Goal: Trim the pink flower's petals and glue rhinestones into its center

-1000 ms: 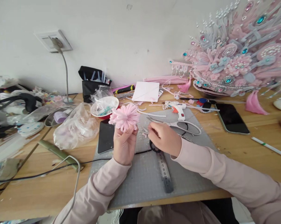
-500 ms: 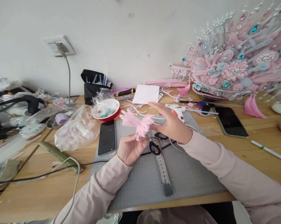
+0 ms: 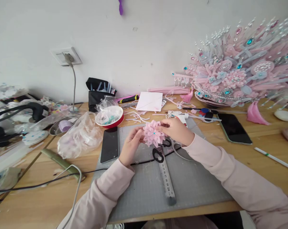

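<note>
A pink chenille flower (image 3: 154, 134) with a small blue gem at its centre faces me above the cutting mat (image 3: 194, 178). My left hand (image 3: 132, 144) grips its left edge between thumb and fingers. On the other side, my right hand (image 3: 176, 129) pinches the petals at the upper right. Just below the flower lie black-handled scissors (image 3: 157, 155), their blades partly hidden. Under them a steel ruler (image 3: 167, 184) points toward me.
A dark phone (image 3: 110, 144) and a red-rimmed bowl of beads (image 3: 110, 117) stand left of the mat. Behind are a white card (image 3: 149, 101) and a glue gun (image 3: 183, 118). A jewelled pink headdress (image 3: 234, 70) fills the back right. A black cable (image 3: 144, 161) crosses the mat.
The flower has turned from side-on, petals bunched, to face me with its gem showing. My right hand has come down from beside it and closed on its petals. The view has shifted slightly.
</note>
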Demonstrator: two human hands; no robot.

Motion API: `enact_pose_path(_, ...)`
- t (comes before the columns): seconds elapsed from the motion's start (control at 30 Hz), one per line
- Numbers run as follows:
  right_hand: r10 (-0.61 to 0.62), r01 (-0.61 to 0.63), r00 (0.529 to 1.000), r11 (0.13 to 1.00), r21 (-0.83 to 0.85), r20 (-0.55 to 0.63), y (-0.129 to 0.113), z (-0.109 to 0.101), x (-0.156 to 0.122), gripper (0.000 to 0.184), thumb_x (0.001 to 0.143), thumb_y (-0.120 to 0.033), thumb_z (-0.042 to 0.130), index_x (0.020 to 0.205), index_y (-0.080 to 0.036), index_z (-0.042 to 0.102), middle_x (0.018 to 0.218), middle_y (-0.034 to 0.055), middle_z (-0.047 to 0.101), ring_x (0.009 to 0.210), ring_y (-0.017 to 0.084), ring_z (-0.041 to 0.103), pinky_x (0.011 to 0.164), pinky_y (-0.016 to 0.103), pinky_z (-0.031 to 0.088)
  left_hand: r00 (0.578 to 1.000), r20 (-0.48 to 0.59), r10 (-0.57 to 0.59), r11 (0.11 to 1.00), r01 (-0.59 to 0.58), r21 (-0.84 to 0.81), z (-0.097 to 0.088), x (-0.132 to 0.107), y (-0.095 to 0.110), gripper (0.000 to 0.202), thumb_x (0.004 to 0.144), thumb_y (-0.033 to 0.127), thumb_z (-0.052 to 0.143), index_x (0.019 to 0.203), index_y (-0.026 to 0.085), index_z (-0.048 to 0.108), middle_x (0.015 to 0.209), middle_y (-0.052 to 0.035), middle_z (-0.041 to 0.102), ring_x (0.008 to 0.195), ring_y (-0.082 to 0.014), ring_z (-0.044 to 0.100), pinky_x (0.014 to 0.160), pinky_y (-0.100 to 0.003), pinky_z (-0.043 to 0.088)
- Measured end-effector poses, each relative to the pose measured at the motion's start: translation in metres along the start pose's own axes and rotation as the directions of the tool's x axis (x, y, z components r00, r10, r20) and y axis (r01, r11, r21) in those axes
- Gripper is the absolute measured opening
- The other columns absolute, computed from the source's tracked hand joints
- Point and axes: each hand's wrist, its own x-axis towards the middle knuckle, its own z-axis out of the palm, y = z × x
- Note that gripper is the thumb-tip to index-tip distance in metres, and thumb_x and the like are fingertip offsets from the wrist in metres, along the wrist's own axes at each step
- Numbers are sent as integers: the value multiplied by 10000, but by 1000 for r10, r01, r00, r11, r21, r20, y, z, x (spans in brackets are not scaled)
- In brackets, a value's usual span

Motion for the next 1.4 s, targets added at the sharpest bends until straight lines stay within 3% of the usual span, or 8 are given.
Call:
enact_pose_path(0.2,72,-72,997,997,18,10,-1,0,0,247,752,-284,538,545,-164,474,491,-49,442,497,93,407,498,227,254,981,-169,92,996,-93,2,-9,5,9,128,681,265,644,679,153,582,597,32,570,524,-71,482,565,-210,393)
enact_pose_path(0.37,85,-85,996,996,35,-2,1,-4,1,209,746,-289,527,581,-163,504,515,-35,481,511,106,445,494,226,271,849,-493,189,945,-293,-143,-25,18,11,165,658,201,639,801,198,557,814,26,595,640,-58,541,624,-182,400)
enact_pose_path(0.47,58,-59,998,997,46,19,1,0,0,229,750,-300,530,570,-162,502,502,-43,454,504,98,420,480,220,255,899,-372,230,973,-219,73,-21,15,12,279,663,226,651,932,231,581,976,-3,600,751,-92,567,638,-191,405)
enact_pose_path(0.53,32,-35,998,998,60,49,-1,3,-2,250,761,-302,530,558,-161,494,496,-48,445,501,92,410,481,217,255,968,-180,176,972,-141,189,-14,9,13,211,677,271,644,871,192,619,865,-14,631,731,-119,572,656,-215,413)
enact_pose_path(0.63,7,-11,997,999,48,80,-6,7,-5,254,776,-279,528,555,-161,487,507,-47,464,511,88,413,497,218,263,987,-58,147,948,-124,293,-6,1,15,102,693,269,623,703,168,619,653,9,613,643,-128,550,645,-231,411)
enact_pose_path(0.97,43,-52,993,995,84,110,-11,4,-6,286,782,-276,528,526,-169,456,476,-53,462,495,89,418,504,221,275,946,-285,153,987,-130,98,-16,9,5,224,784,356,498,665,171,542,653,16,552,526,-92,495,546,-221,390)
enact_pose_path(1.2,31,-50,992,987,154,120,-9,11,-7,168,763,-260,542,646,-142,569,531,-46,498,525,96,428,510,214,300,995,-21,94,973,-87,215,-2,-4,15,263,687,429,614,640,175,568,533,46,469,475,-85,401,460,-205,341)
enact_pose_path(1.4,5,-14,997,993,117,76,6,16,-1,172,766,-204,507,648,-133,611,541,-44,488,547,95,405,516,203,292,995,34,-97,993,99,-57,-2,-1,11,304,640,450,635,630,159,548,537,30,506,461,-91,445,450,-219,378)
